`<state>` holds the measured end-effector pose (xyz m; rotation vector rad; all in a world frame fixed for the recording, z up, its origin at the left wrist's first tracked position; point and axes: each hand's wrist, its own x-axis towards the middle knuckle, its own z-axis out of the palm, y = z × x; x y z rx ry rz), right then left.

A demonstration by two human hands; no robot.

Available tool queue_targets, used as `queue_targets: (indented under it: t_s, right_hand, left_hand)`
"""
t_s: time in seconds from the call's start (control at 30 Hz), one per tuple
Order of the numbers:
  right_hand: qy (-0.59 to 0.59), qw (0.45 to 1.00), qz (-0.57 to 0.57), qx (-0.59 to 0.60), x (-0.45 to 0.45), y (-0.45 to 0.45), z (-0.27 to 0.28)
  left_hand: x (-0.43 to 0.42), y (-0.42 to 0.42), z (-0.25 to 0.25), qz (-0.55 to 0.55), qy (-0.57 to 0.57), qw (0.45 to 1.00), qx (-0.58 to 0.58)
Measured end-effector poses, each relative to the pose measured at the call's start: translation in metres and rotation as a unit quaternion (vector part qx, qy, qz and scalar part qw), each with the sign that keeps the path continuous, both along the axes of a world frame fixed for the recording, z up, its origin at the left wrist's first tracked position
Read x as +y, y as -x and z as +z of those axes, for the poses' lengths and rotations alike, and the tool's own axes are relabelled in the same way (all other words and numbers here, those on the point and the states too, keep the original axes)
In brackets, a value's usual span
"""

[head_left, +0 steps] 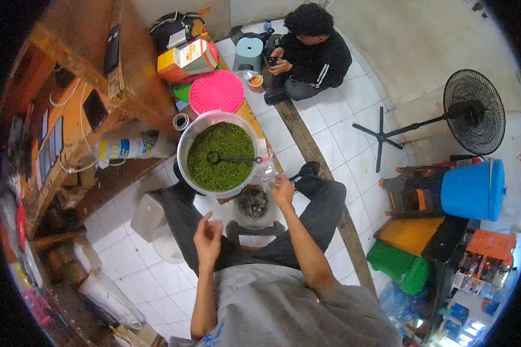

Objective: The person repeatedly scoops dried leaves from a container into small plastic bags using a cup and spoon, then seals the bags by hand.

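Head view, left to right: a white tub (139, 147) bears blue-and-yellow lettering, unreadable; the left hand (209, 238), empty, curls loosely below a translucent basin (183, 151) of chopped greens (226, 137); the right hand (282, 191) narrows beside clear plastic (268, 168), grip unclear; a pedestal fan (474, 111) stands beyond.

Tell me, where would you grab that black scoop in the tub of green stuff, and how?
Probably grip the black scoop by its handle, near the ringed end, coming from above on the right. It lies flat across the green stuff, round head toward the middle, handle pointing to the right rim of the tub, the side nearer the right hand.
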<state>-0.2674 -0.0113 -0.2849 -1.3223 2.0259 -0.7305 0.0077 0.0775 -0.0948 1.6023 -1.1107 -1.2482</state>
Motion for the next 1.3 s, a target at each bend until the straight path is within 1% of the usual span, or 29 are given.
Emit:
queue_targets:
  t_s: [0.03,0.1,0.13,0.2,0.3,0.33,0.47,0.6,0.63,0.67,0.7,0.73,0.77,0.8,0.83,0.87,0.9,0.93,0.97,1.0,1.03,1.07,1.1,1.13,1.17,1.2,1.23,1.27,1.3]
  right_hand:
    - [-0.014,0.998,-0.066,-0.017,-0.016,0.002,-0.004]
    - [0.018,0.998,-0.066,0.015,-0.042,-0.002,-0.008]
    - [0.045,0.996,-0.058,0.054,-0.055,-0.006,-0.005]
    - [0.060,0.993,-0.088,0.059,-0.077,-0.017,0.003]
    - [-0.069,0.985,-0.103,0.123,-0.099,-0.026,0.001]
    - [-0.061,0.984,-0.121,0.119,-0.104,-0.023,-0.007]
    - [-0.065,0.992,-0.081,0.065,-0.108,-0.010,-0.052]
    - [-0.074,0.995,-0.055,0.045,-0.108,0.004,-0.032]
    - [-0.111,0.993,0.000,0.051,-0.109,0.010,-0.027]
    - [-0.122,0.991,-0.010,0.053,-0.110,0.010,-0.023]
    - [-0.132,0.989,-0.025,0.056,-0.110,0.010,-0.017]
    - [-0.119,0.990,-0.039,0.056,-0.110,0.011,-0.012]
    - [-0.110,0.993,0.004,0.048,-0.102,0.018,0.013]
    - [-0.048,0.999,-0.010,0.001,-0.090,0.022,0.035]
    - [0.027,0.998,-0.005,-0.053,-0.081,0.027,0.035]
    - [0.065,0.997,-0.016,-0.031,-0.072,0.028,0.032]
    - [0.080,0.994,-0.039,-0.062,-0.056,0.033,0.044]
    - [0.172,0.980,-0.070,-0.070,-0.038,0.034,0.039]
    - [0.166,0.976,-0.110,-0.090,-0.013,0.040,0.073]
    - [0.216,0.965,-0.137,-0.056,0.006,0.047,0.058]
    - [0.158,0.977,-0.122,-0.078,0.039,0.064,0.097]
    - [0.166,0.976,-0.130,-0.054,0.065,0.074,0.100]
    - [0.150,0.974,-0.155,-0.063,0.094,0.085,0.116]
    - [0.137,0.971,-0.182,-0.073,0.125,0.093,0.131]
    - [0.121,0.934,-0.244,-0.232,0.150,0.102,0.134]
    - [0.118,0.866,-0.294,-0.386,0.175,0.106,0.136]
    - [0.117,0.833,-0.313,-0.441,0.199,0.110,0.139]
    - [0.156,0.791,-0.324,-0.495,0.216,0.113,0.120]
    - [0.201,0.751,-0.349,-0.523,0.227,0.110,0.124]
  left_hand:
    - [0.004,-0.004,-0.002,0.017,-0.015,1.000,0.002]
    - [0.015,-0.012,-0.016,0.051,-0.031,0.998,0.027]
    - [0.020,-0.015,-0.015,0.040,-0.027,0.999,0.022]
    - [0.023,-0.013,-0.014,0.033,-0.024,0.999,0.033]
    - [0.028,-0.010,-0.008,0.033,-0.050,0.998,0.029]
    - [0.029,-0.008,-0.010,0.038,-0.045,0.998,0.038]
    - [0.029,-0.002,-0.009,0.034,-0.072,0.996,0.050]
    - [0.024,0.001,-0.019,0.007,-0.073,0.994,0.077]
    - [0.022,-0.002,-0.026,-0.009,-0.060,0.995,0.078]
    - [0.021,0.000,-0.034,-0.027,-0.047,0.995,0.079]
    - [0.013,0.013,-0.015,-0.038,-0.042,0.996,0.073]
    - [0.010,0.016,-0.018,-0.048,-0.054,0.996,0.057]
    - [0.004,0.023,-0.018,-0.058,-0.053,0.995,0.060]
    - [0.000,0.031,-0.017,-0.072,-0.054,0.994,0.062]
    - [-0.004,0.039,-0.017,-0.089,-0.044,0.994,0.045]
    - [-0.010,0.049,-0.018,-0.103,-0.057,0.992,0.048]
    - [-0.015,0.060,-0.022,-0.125,-0.035,0.990,0.056]
    - [-0.019,0.073,-0.025,-0.149,-0.015,0.987,0.066]
    - [-0.025,0.090,-0.021,-0.177,-0.025,0.980,0.083]
    - [-0.028,0.103,-0.037,-0.204,-0.016,0.969,0.137]
    - [-0.032,0.123,-0.035,-0.234,0.001,0.961,0.149]
    - [-0.035,0.142,-0.031,-0.265,0.019,0.950,0.162]
    - [-0.041,0.156,-0.029,-0.332,-0.003,0.931,0.151]
    - [-0.038,0.175,-0.021,-0.347,-0.031,0.921,0.174]
    - [-0.037,0.192,-0.024,-0.387,-0.010,0.903,0.184]
    - [-0.035,0.210,-0.026,-0.427,0.011,0.883,0.195]
    - [-0.026,0.229,-0.009,-0.442,-0.012,0.874,0.202]
    - [-0.022,0.244,0.001,-0.500,0.032,0.847,0.179]
    - [-0.016,0.259,0.000,-0.529,0.036,0.827,0.186]
